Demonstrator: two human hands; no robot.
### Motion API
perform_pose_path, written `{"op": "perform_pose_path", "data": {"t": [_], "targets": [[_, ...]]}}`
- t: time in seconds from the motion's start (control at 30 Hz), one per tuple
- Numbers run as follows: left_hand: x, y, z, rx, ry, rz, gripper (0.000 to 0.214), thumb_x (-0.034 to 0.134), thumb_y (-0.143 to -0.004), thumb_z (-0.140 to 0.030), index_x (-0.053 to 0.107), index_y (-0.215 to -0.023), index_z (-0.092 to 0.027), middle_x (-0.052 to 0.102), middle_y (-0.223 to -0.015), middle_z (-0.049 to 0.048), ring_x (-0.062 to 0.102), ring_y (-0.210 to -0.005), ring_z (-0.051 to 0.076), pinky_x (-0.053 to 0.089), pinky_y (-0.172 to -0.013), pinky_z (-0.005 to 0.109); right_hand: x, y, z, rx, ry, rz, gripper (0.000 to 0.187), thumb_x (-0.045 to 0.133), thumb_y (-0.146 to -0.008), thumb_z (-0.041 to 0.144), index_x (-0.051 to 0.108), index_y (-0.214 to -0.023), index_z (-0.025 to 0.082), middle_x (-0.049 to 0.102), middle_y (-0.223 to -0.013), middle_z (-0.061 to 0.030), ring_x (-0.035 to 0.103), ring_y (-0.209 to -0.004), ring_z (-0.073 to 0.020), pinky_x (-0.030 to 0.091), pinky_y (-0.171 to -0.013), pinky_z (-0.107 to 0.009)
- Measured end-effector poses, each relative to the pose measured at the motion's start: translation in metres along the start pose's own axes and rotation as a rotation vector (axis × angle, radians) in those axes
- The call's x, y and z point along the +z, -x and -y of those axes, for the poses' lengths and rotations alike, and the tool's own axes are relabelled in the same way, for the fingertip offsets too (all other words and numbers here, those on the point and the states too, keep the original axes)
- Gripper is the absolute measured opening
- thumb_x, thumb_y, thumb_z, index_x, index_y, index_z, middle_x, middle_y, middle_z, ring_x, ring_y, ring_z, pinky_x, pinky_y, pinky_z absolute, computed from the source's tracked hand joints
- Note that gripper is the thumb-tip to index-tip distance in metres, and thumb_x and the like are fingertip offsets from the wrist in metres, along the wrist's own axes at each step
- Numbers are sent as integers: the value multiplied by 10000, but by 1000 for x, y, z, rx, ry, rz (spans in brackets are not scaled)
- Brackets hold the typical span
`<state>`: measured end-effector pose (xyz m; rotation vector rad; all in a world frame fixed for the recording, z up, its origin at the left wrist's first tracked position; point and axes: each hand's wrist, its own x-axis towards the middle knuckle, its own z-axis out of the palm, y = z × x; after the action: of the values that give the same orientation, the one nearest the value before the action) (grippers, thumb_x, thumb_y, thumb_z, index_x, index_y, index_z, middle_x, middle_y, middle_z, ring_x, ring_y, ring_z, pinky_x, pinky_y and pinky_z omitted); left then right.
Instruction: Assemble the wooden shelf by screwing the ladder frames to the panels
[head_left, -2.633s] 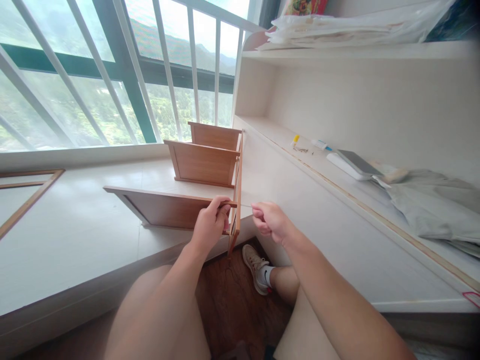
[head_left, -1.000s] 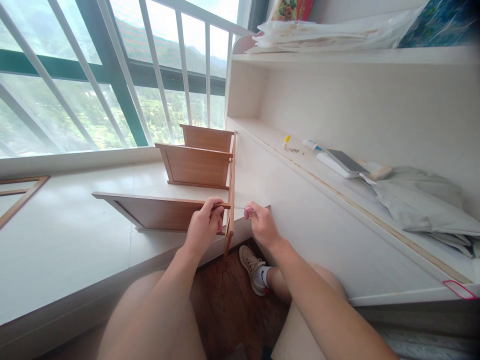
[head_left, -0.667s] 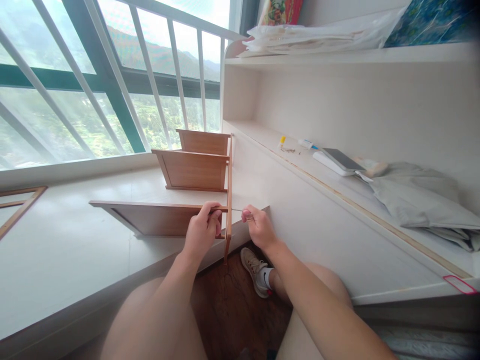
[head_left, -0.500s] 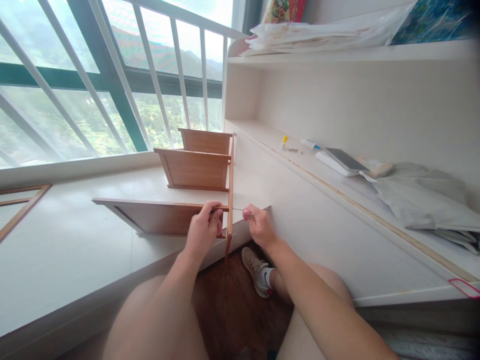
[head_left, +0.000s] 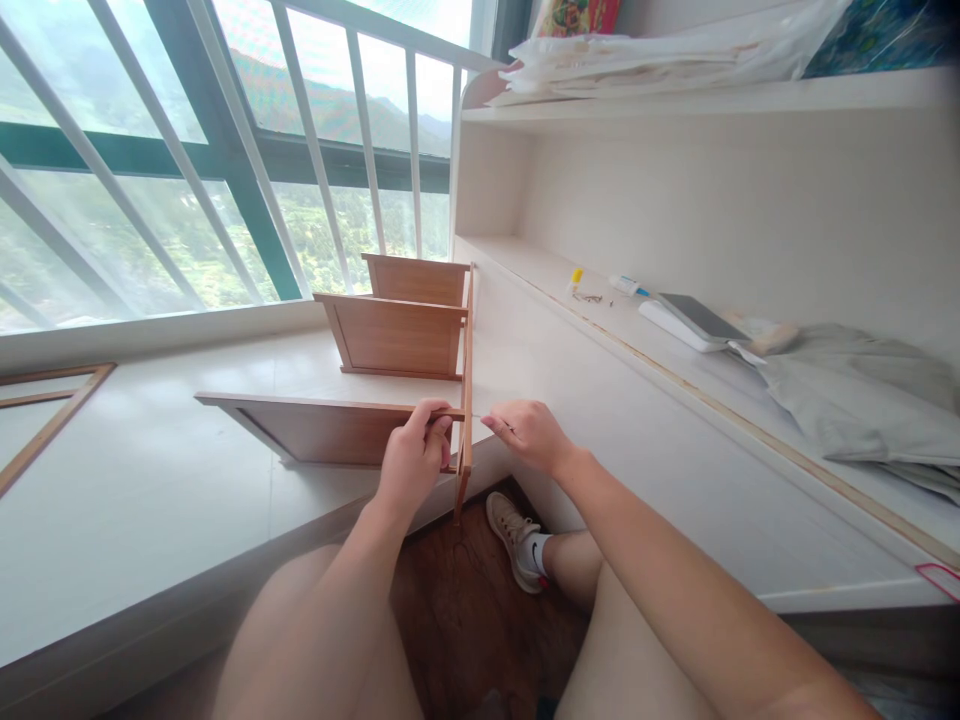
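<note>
A brown wooden shelf unit lies on its side, with three panels standing off one long frame piece. My left hand is closed on the upper edge of the nearest wooden panel, close to where it meets the frame piece. On the other side of that joint, my right hand is closed around a thin metal rod. The rod's tip points at the frame piece. Its other end is hidden in my fingers, so its exact kind does not show.
A white ledge bears the unit, below a railed window. Another wooden frame lies at left. On the right-hand shelf are a yellow-capped bottle, small screws, a blue-tipped tube, a tablet and grey cloth.
My right hand has turned over so its back faces up, and its forearm has swung outward. The left hand keeps its hold on the panel. The view has shifted slightly.
</note>
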<state>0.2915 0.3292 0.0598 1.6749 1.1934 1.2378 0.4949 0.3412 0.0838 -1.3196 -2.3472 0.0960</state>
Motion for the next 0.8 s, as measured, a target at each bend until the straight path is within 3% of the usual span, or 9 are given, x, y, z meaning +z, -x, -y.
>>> {"op": "perform_pose_path", "data": {"t": [0.17, 0.33, 0.43, 0.67, 0.8], "targets": [[-1, 0, 1, -5, -12, 21, 230, 435, -916, -384, 535, -1057, -232, 510, -513, -66, 470, -444, 88, 388, -496, 183, -3, -12, -6, -87, -15, 39, 514, 278, -984, 480, 478, -617, 182, 502, -651, -15, 423, -643, -125, 246, -631, -257], [-2, 0, 1, -11, 6, 15, 244, 444, -906, -391, 547, -1057, -229, 526, -523, -63, 481, -446, 89, 387, -505, 186, -6, -22, -7, -95, -39, 31, 491, 321, -950, 545, 523, -678, 190, 517, -693, -25, 431, -671, -138, 253, -627, -257], [-2, -1, 1, -22, 13, 20, 243, 454, -900, -395, 554, -1048, -231, 520, -511, -65, 483, -443, 92, 384, -508, 187, -3, -22, -4, -82, -79, 22, 515, 251, -972, 501, 495, -642, 190, 510, -670, -29, 424, -653, -140, 259, -629, -264], [-3, -1, 1, -24, 15, 18, 228, 452, -906, -381, 552, -1045, -231, 517, -507, -61, 499, -449, 94, 388, -506, 185, 19, -14, 12, 250, -319, -88, 584, 176, -987, 445, 389, -500, 203, 422, -490, -12, 415, -524, -132, 301, -619, -279], [-3, -1, 0, -11, -8, 3, 224, 447, -904, -368, 552, -1045, -228, 523, -507, -59, 496, -447, 90, 390, -503, 179, 23, -14, 20, 451, -587, -43, 600, 211, -966, 494, 361, -454, 221, 402, -425, -14, 387, -458, -135, 321, -550, -292]]}}
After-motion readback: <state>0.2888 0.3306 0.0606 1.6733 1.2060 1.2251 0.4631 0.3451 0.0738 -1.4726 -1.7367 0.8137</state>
